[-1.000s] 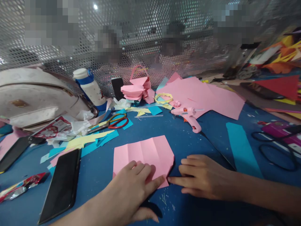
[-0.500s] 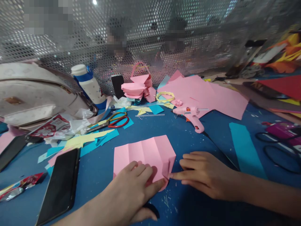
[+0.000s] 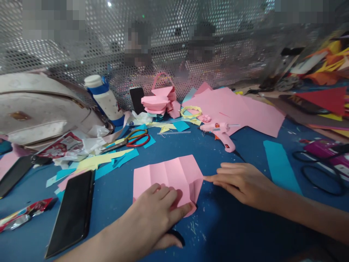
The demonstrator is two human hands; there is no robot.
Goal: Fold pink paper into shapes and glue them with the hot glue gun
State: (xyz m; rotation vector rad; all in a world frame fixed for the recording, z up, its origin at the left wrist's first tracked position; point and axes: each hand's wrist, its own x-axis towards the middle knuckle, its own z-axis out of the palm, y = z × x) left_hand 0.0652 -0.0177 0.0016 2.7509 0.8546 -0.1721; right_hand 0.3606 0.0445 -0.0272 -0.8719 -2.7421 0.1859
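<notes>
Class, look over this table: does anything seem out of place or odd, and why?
Blue and yellow scraps lie strewn around the scissors, some overlapping, which looks untidy. Pale flecks also mark the table near the left hand. Nothing looks spilled.

Left grip (image 3: 159, 213) palm-down, fingers bent, right grip (image 3: 240, 182), index finger extended

Pink paper (image 3: 174, 174), creased into panels, lies on the blue tabletop (image 3: 114, 198)

Closed off 10 to 2 o'clock by grey perf. metal panel (image 3: 169, 14), dim beyond. Lit approx. 11 by sm. white light (image 3: 109, 4), plus green dot (image 3: 143, 16) nr 12. Fronted to 6 by blue tabletop (image 3: 114, 203), pale-flecked, shadowed approx. 5.
</notes>
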